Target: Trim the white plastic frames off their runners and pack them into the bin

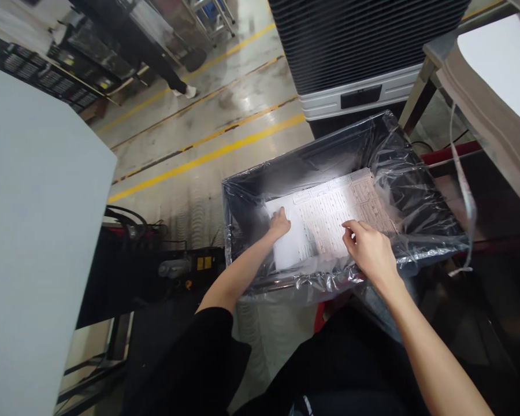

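A dark bin [266, 170] lined with clear plastic film [398, 156] stands before me. Thin flat sheets with rows of cut-out patterns [329, 211] lie inside it. At their left end is a plain white sheet [288, 248]. My left hand [281, 222] rests on the white sheet, thumb and fingers apart. Over the near right part of the patterned sheets hovers my right hand [370, 248], its fingers curled and thumb close to the index finger. Whether anything small is between those fingertips is hidden.
Behind the bin rises a stack of black ribbed trays [368, 40] on a light base. A table with layered white sheets [502, 69] stands right. A pale panel [39, 231] blocks the left. Beyond yellow floor lines [225, 148], a person's leg [164, 69] shows.
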The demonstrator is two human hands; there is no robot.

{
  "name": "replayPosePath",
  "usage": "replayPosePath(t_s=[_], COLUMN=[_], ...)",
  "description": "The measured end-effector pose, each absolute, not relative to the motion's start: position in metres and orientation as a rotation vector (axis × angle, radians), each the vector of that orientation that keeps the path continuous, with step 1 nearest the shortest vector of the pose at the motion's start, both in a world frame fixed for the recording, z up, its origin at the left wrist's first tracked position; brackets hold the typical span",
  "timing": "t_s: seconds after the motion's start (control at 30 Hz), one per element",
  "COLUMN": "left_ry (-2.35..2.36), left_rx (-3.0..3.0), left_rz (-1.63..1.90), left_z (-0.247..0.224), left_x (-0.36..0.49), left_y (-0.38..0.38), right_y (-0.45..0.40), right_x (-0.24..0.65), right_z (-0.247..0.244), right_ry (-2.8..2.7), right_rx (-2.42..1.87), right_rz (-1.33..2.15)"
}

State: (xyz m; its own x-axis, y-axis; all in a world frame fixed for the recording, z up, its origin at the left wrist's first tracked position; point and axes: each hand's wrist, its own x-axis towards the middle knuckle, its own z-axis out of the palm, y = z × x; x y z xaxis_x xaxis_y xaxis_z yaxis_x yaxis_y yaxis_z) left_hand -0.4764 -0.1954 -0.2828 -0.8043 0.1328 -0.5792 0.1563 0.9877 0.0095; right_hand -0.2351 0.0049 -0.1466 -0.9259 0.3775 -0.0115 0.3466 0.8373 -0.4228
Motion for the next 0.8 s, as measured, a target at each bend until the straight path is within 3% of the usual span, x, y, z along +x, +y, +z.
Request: replayPosePath(t_s=[0.33, 0.8], left_ry=[2.367, 2.210], left_rx=[0.210, 0.105], left_rz=[0.106, 0.206], left_z=[-0.302, -0.293], left_x=[-0.452, -0.436], left_y=[-0.207, -0.196], right_y=[0.004, 0.004], right_x=[-0.237, -0.237], right_z=[-0.142, -0.143], right_ry=[-2.976, -2.993], right_rx=[-0.606, -0.603], right_rz=[0.656, 0.661])
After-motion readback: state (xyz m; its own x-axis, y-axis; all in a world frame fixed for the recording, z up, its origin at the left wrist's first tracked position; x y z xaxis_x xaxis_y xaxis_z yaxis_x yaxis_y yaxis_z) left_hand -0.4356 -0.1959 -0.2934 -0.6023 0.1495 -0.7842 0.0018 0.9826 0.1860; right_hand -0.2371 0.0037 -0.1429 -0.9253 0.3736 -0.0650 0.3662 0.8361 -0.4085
